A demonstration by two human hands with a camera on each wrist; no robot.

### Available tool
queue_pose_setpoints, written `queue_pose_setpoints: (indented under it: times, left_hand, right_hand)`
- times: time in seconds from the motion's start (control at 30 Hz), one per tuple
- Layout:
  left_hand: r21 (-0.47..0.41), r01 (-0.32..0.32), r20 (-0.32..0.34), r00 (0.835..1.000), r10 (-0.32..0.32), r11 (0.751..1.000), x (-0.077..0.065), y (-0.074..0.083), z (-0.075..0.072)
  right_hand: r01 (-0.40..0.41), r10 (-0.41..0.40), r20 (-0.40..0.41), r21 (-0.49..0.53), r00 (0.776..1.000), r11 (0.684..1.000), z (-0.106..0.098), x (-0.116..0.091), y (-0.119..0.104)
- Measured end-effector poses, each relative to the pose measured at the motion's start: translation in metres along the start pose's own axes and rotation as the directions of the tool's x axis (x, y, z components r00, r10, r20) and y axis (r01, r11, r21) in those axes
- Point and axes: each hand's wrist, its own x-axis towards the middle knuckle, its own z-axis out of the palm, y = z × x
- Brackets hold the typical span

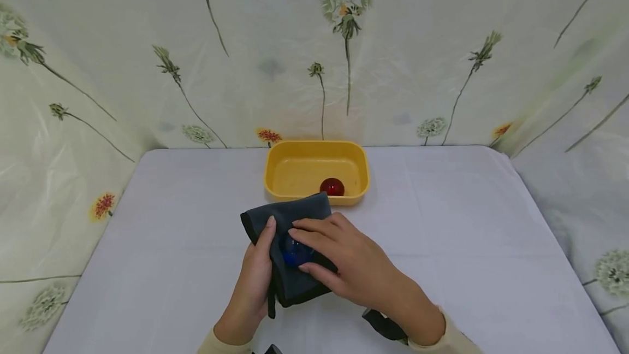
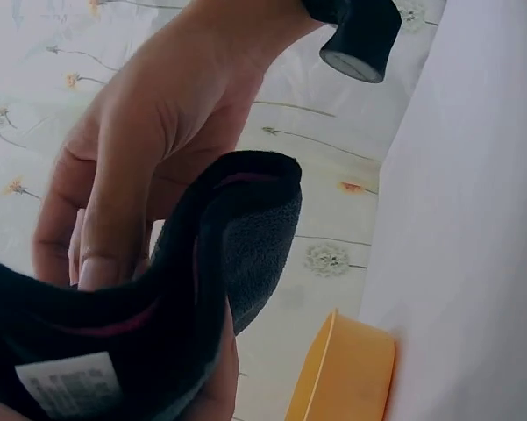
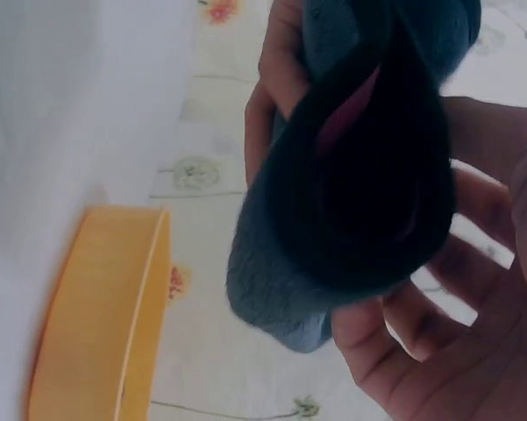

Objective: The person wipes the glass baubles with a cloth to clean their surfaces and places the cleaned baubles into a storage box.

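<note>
I see the left hand [image 1: 255, 277] gripping the dark cloth [image 1: 304, 291], thumb across its upper face. Right hand [image 1: 356, 266] is partly closed, fingertips and thumb pinching the blue ball [image 1: 294, 255], which sits against the cloth. Both are held over the worktop [image 1: 442, 239], in front of the yellow tray [image 1: 300, 171]. I've got a red ball [image 1: 332, 186] inside the tray, near side.

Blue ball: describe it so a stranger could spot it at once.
Over the white-covered table, nearer the person than the yellow tray, the left hand holds a dark blue-grey cloth. The blue ball sits against it, partly covered by the right hand. Its glossy, deep blue sets it apart from the cloth and the tray's red ball.
</note>
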Motion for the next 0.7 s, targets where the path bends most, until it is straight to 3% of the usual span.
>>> queue_pose_setpoints:
  times: [0.17,0.3,0.4,0.5,0.7]
  left_hand:
    - [0.000,0.003,0.020,1.000,-0.003,1.000,0.000,-0.003,0.002]
    - [0.028,0.024,0.032,0.999,-0.025,0.999,-0.001,-0.004,0.003]
    - [0.027,0.028,0.048,0.998,-0.030,0.999,-0.002,-0.004,0.003]
    - [0.025,0.013,0.054,0.998,-0.014,1.000,-0.003,-0.003,0.003]
    - [0.026,-0.030,0.037,0.999,0.029,0.999,-0.003,0.001,0.001]
  right_hand:
    - [-0.020,0.006,-0.121,-0.115,0.993,0.993,0.009,0.003,-0.006]
    - [-0.029,-0.033,-0.267,-0.224,0.963,0.974,0.019,0.004,-0.006]
    - [-0.037,-0.051,-0.332,-0.254,0.942,0.966,0.023,0.003,-0.003]
    - [-0.017,-0.047,-0.303,-0.207,0.952,0.978,0.020,0.001,0.000]
    - [0.013,-0.020,-0.093,-0.066,0.995,0.998,0.007,-0.004,0.000]
